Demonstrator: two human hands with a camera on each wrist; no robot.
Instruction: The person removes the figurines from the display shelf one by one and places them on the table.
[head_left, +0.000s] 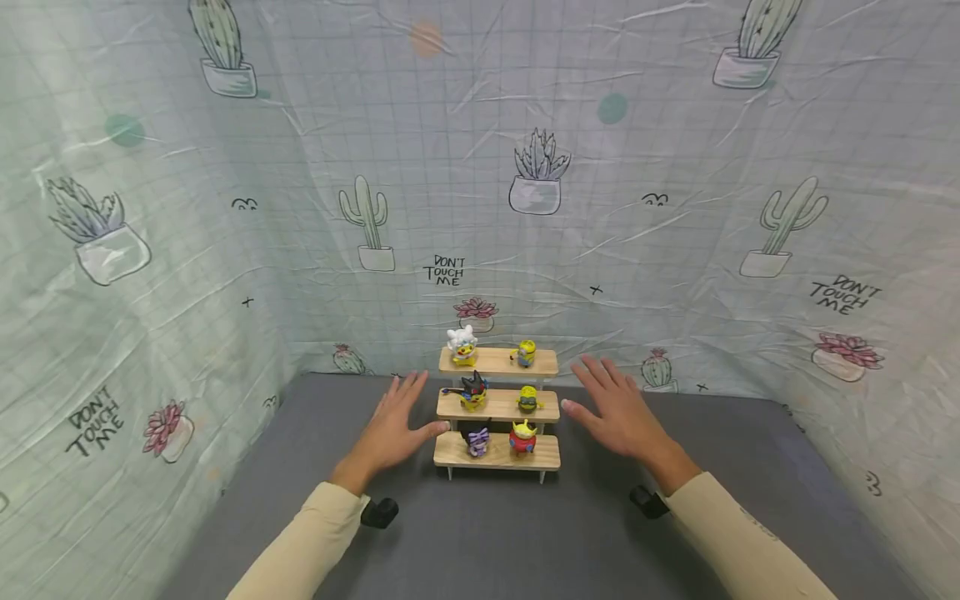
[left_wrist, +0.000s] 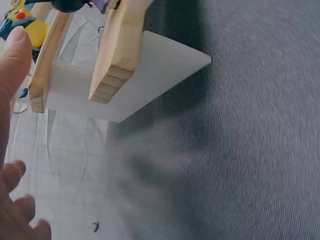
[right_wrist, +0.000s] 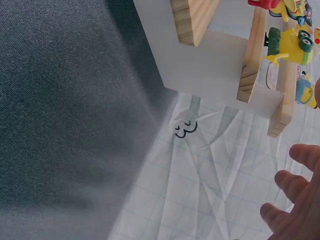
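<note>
A three-tier display stand (head_left: 498,454) with pale wooden shelves and white supports stands on the grey surface. My left hand (head_left: 393,429) is beside it on the left, fingers spread, holding nothing. On the other side, my right hand (head_left: 618,412) is likewise spread and apart from the stand. The top shelf carries a white-hooded yellow figurine (head_left: 462,348) and a minion figurine (head_left: 527,355). In the middle are a black-eared yellow figurine (head_left: 474,392) and a green-and-yellow minion figurine (right_wrist: 292,46). Below sit a black figurine with a purple bow (head_left: 477,442) and a red-suited alien figurine (head_left: 523,439).
A wrinkled cloth backdrop (head_left: 480,100) printed with cacti and writing encloses the back and both sides. Grey cloth (head_left: 480,542) covers the table. A black device (head_left: 379,513) is at the left wrist, and another black device (head_left: 648,502) is at the right.
</note>
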